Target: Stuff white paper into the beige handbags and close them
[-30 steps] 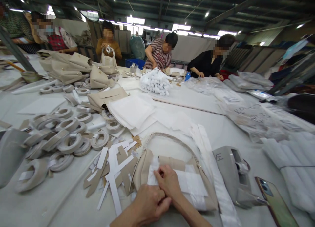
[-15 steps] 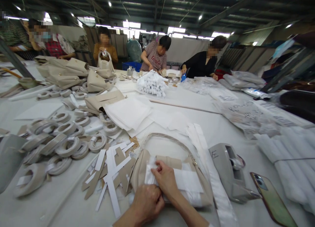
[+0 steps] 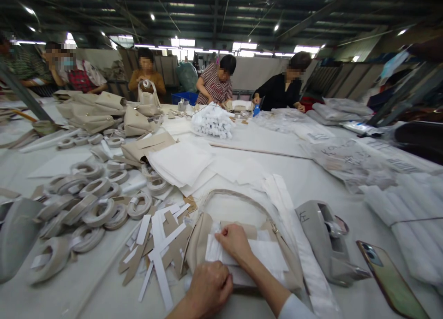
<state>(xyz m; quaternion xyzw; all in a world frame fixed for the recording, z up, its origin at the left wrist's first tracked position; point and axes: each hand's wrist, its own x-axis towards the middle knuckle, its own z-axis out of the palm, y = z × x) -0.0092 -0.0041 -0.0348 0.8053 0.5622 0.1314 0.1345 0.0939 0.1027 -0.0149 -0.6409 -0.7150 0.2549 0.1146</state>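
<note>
A beige handbag (image 3: pixel 194 240) lies on the table in front of me, its strap (image 3: pixel 238 194) arched away from me. White wrapping sheet (image 3: pixel 266 254) covers much of its front. My right hand (image 3: pixel 235 243) reaches across the bag, thumb and forefinger pinched together on the sheet near its upper left part. Curled into a fist, my left hand (image 3: pixel 210 282) rests at the bag's lower left edge; what its fingers hold, if anything, is hidden.
Left of the bag lie loose beige and white strips (image 3: pixel 161 245) and several rolled straps (image 3: pixel 98 208). A grey tape dispenser (image 3: pixel 321 240) and a phone (image 3: pixel 389 277) are to the right. Foam sheets (image 3: pixel 408 222) lie beyond them. Co-workers (image 3: pixel 216 84) sit across the table.
My right hand has shifted slightly right and down, with its forearm further right. The white sheet under it lies differently. My left hand stays in a fist near the same place.
</note>
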